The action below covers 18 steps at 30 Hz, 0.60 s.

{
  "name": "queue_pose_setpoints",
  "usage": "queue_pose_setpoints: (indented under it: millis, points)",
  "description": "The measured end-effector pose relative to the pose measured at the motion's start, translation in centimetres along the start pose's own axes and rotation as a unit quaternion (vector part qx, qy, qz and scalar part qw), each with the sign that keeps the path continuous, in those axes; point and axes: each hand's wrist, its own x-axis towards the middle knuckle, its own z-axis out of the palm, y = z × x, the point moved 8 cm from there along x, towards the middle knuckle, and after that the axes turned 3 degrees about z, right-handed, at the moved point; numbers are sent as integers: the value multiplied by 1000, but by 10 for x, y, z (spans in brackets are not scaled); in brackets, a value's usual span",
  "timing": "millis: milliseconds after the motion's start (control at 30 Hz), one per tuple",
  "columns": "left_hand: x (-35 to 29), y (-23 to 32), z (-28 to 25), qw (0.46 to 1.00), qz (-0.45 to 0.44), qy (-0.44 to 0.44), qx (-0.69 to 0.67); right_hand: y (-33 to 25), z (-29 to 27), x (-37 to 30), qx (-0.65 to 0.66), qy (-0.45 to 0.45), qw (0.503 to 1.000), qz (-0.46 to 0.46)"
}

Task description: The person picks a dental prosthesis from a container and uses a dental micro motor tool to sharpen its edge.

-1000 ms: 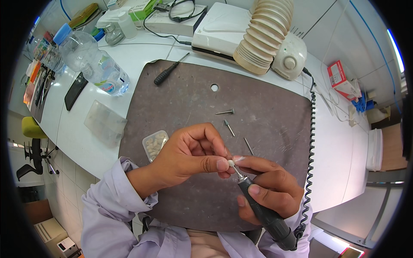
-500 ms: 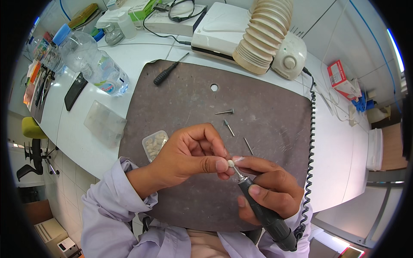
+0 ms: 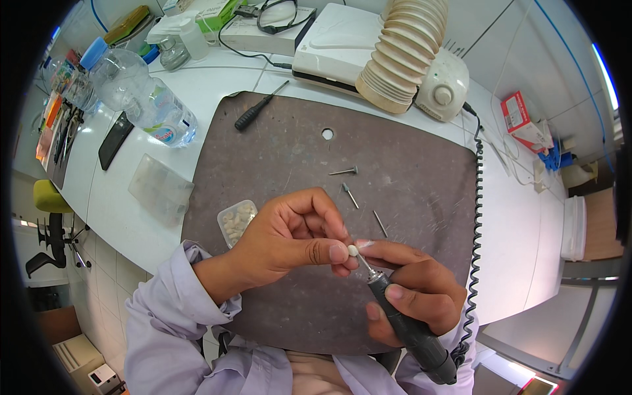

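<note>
My left hand (image 3: pixel 296 236) pinches a small whitish tooth-shaped crown (image 3: pixel 353 251) between thumb and fingers. In my right hand (image 3: pixel 421 286) is a black rotary handpiece (image 3: pixel 413 331), gripped like a pen and slanting up to the left. Its thin metal bur reaches the crown's underside; fingertips partly hide the contact. The right index fingertip lies beside the crown, close to the left fingers. Just left of my left wrist, a small clear box (image 3: pixel 237 220) holds several similar off-white pieces.
On the brown mat (image 3: pixel 276 158) lie three loose burs (image 3: pixel 350 195) and a dark-handled screwdriver (image 3: pixel 253 115). A ribbed hose (image 3: pixel 405 52) stands at the back. The coiled cord (image 3: pixel 478 197) runs down the right. Left are a plastic bottle (image 3: pixel 141 92), phone (image 3: pixel 115 140) and clear case (image 3: pixel 160 189).
The handpiece and right hand have shifted very slightly right and down. The left hand keeps its pinch on the crown, almost unmoved.
</note>
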Motion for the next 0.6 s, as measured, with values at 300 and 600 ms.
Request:
queue_pose_setpoints:
  millis: [300, 600]
  points:
    - [0, 2, -2, 1000, 25, -2, 8, -1, 0, 3, -8, -6, 1000, 9]
    - [0, 1, -2, 1000, 5, 5, 10, -1, 2, 3, -26, 5, 1000, 7]
